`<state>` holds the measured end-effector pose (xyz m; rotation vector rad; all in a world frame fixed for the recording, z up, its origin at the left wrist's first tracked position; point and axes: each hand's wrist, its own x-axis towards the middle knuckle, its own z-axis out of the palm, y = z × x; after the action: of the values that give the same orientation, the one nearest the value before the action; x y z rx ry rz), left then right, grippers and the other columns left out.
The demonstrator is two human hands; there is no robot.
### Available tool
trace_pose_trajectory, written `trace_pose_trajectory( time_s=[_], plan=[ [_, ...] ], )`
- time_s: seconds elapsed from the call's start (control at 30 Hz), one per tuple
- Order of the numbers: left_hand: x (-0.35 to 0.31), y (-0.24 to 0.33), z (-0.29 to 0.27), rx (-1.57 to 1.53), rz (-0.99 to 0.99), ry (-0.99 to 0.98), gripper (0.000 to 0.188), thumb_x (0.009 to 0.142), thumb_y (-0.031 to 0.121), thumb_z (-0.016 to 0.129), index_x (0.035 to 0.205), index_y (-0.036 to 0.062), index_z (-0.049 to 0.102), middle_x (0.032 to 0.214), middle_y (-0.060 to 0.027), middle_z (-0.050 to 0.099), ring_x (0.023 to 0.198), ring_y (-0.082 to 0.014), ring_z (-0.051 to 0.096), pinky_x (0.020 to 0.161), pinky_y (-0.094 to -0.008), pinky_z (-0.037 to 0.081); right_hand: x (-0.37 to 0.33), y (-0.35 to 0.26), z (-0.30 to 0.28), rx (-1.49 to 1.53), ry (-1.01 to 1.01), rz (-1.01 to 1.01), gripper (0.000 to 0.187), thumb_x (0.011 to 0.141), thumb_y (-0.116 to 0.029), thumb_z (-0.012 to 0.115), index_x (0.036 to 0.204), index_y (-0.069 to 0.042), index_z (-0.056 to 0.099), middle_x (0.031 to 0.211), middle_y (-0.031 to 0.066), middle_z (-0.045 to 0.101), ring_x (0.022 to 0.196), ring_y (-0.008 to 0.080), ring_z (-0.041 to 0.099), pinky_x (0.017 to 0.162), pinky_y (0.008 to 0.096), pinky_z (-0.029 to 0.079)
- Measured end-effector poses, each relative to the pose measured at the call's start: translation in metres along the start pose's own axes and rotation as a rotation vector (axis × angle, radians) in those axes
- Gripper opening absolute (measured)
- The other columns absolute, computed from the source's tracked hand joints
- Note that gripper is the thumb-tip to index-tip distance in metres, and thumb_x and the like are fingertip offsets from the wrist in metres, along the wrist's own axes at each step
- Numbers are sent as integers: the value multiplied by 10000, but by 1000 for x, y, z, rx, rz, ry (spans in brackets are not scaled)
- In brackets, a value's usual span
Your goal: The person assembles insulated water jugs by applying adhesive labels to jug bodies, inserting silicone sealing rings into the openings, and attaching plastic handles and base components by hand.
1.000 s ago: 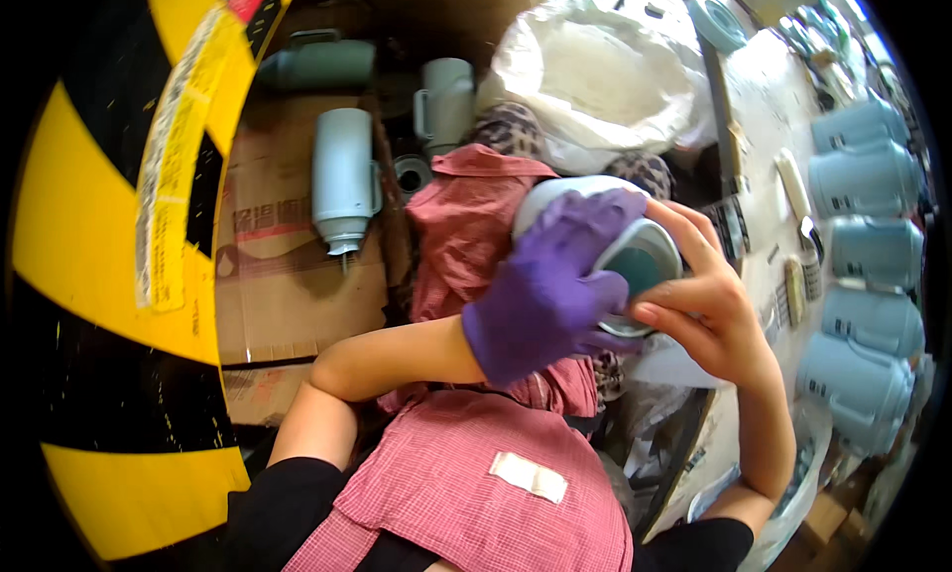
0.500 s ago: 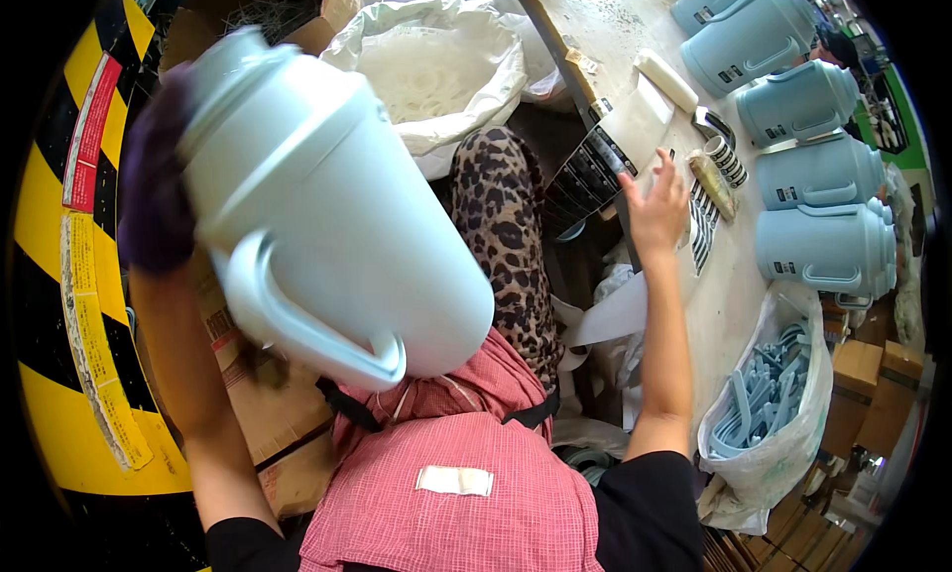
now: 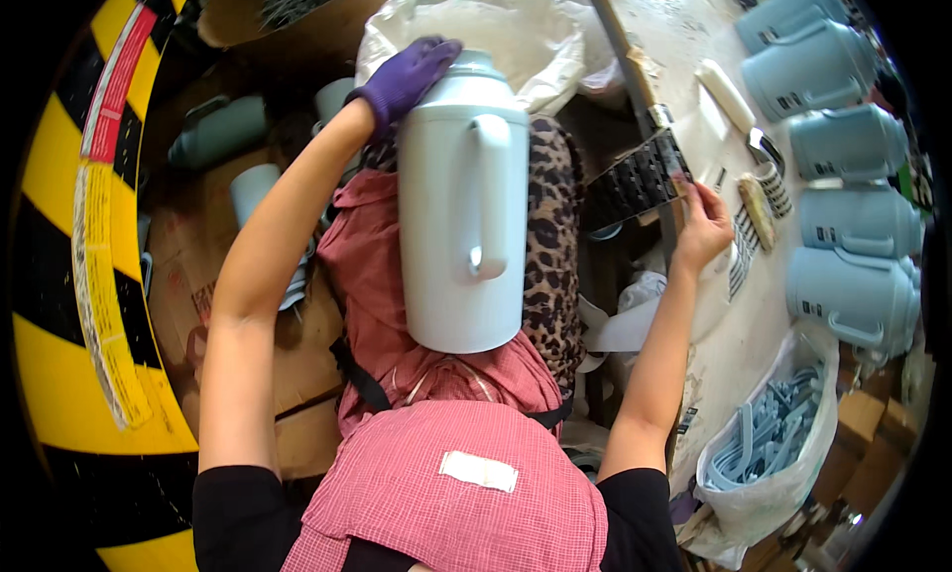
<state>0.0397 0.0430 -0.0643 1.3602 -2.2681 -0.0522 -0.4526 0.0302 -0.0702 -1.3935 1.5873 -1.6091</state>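
A pale blue thermos jug [image 3: 436,235] lies across my lap, its neck pointing away from me and its handle facing up. My left hand [image 3: 409,76], in a purple glove, is wrapped round the jug's neck end. At the table edge my bare right hand [image 3: 704,225] pinches the corner of a sheet of black labels [image 3: 635,183] between thumb and fingers. The sheet hangs partly over the edge. Just beyond that hand, a roll of printed tape [image 3: 773,187] and a tan-wrapped stick-like piece [image 3: 756,213] rest on the table.
Several finished-looking blue jugs [image 3: 853,215] line the table's right side [image 3: 684,37]. A white bag of blue handles [image 3: 764,438] stands at the lower right. Ahead is a large white sack [image 3: 397,27]. Cardboard [image 3: 188,304] and more jugs lie left, beside a yellow-black striped barrier [image 3: 50,364].
The jug has swung from the left onto my lap, its handle turned upward. My right hand, previously open above the table, has closed on the label sheet's corner.
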Motion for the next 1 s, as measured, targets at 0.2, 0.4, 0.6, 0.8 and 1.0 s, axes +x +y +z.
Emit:
trace_pose_trajectory(
  time_s=[0.2, 0.4, 0.6, 0.8, 1.0],
  plan=[
    [-52, 135, -48, -694, -553, 635, 476, 1046, 339, 589, 1342, -32, 563, 1196, -130, 652, 1104, -162, 612, 984, -290, 482, -49, -59, -29, -359, -93, -290, 74, 852, 11, 789, 917, -9, 757, 1236, 97, 669, 1085, 199, 650, 933, 296, 518],
    [-172, 269, -11, -294, -157, 281, 962, 790, 740, 695, 1393, 21, 482, 1481, -288, 458, 1435, -509, 353, 1175, -629, 296, -137, -160, -38, 162, -826, 394, 472, 831, 108, 758, 1254, -14, 586, 951, 95, 725, 860, 106, 676, 780, 232, 557],
    [-176, 266, 14, -101, -161, 325, 822, 812, 528, 788, 1374, 39, 439, 1465, -282, 462, 1357, -507, 439, 1118, -616, 387, -156, -159, 16, 122, -1192, 672, 333, 832, 61, 780, 1116, 5, 615, 902, 85, 736, 853, 113, 724, 741, 223, 576],
    [-178, 274, 11, -139, -181, 327, 530, 834, 311, 798, 1315, 226, 591, 1509, -227, 434, 1377, -474, 417, 1141, -585, 379, -164, -153, 29, 132, -1205, 602, 297, 842, 32, 785, 1091, 0, 627, 902, 79, 740, 839, 105, 728, 726, 219, 562],
    [-194, 269, 19, -86, -202, 232, 414, 816, 231, 803, 1194, 378, 720, 1544, -164, 399, 1444, -446, 327, 1193, -556, 315, -179, -147, 41, -403, -1017, -60, 663, 644, -186, 948, 1191, -63, 594, 1173, 39, 644, 837, 135, 688, 728, 307, 542]
  ],
)
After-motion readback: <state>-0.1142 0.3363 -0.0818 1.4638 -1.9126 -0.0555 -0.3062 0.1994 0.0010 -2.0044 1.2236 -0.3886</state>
